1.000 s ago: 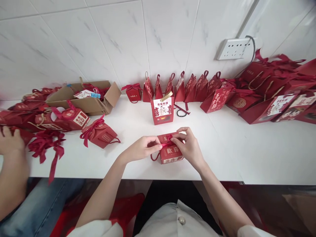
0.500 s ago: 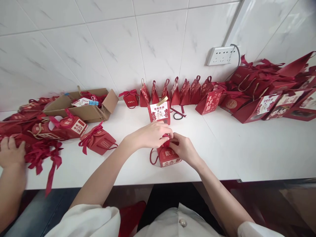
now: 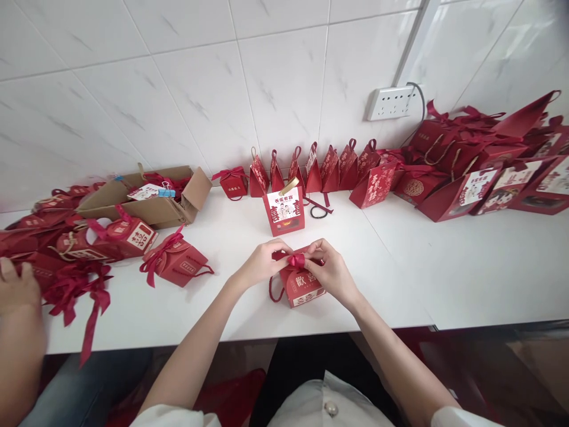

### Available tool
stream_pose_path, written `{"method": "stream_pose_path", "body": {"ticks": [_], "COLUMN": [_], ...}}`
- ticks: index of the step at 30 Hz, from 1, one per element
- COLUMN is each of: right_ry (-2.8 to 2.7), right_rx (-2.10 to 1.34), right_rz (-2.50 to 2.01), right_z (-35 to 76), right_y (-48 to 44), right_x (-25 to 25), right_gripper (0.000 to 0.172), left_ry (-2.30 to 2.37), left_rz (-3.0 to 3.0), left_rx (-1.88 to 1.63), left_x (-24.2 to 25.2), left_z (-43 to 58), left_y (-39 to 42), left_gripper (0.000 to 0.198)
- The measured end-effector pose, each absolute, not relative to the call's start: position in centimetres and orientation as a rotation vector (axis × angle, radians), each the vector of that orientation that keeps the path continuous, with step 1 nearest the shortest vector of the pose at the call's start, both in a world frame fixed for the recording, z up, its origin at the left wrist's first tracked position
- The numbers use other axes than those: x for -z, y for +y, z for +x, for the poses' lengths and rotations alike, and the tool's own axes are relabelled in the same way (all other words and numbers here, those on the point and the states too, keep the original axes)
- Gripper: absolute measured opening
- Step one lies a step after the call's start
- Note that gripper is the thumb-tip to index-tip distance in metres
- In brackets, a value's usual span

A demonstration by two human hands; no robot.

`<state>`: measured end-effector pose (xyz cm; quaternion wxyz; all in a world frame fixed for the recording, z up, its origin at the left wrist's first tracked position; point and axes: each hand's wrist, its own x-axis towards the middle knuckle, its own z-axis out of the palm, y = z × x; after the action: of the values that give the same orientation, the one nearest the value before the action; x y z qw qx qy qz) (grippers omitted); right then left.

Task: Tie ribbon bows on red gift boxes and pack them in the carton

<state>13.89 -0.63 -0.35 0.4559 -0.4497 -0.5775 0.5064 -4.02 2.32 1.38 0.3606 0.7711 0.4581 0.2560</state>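
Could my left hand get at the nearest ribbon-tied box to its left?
Probably yes: nothing visible stands between your left hand and that box, though the hand is busy at another ribbon.

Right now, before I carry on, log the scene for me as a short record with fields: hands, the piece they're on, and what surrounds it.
Left hand: pinching the red ribbon
Right hand: pinching the same ribbon, opposite side
Red box: on the white table, beneath the ribbon
Behind it: upright gift bag
To the left: ribbon-tied box, ribbon heap, co-worker's hand
Along the wall: row of pointed boxes
To the right: pile of red packages
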Motion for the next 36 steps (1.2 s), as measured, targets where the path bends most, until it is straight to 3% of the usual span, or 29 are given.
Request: {"method": "stream_pose_path", "body": {"ticks": [10,36], "right_ry": [-1.436,-1.587], "right_rx": [-1.022,-0.912], "right_rz": [-1.238,-1.278], "right_z": [13.5,14.3], "right_y": [-1.1,-1.2], "right_x": [0.3,-0.2], "right_gripper": [0.015,0.003], "left_ry": [1.295,1.349], "left_rz": [1.942,1.633], "left_rx": [-0.735,-0.930], "left_x": [-2.1,-1.3], "left_z": [-2.9,-1.4], "left_y": [-0.9,-1.8], "left_gripper": [0.021,0.014]}}
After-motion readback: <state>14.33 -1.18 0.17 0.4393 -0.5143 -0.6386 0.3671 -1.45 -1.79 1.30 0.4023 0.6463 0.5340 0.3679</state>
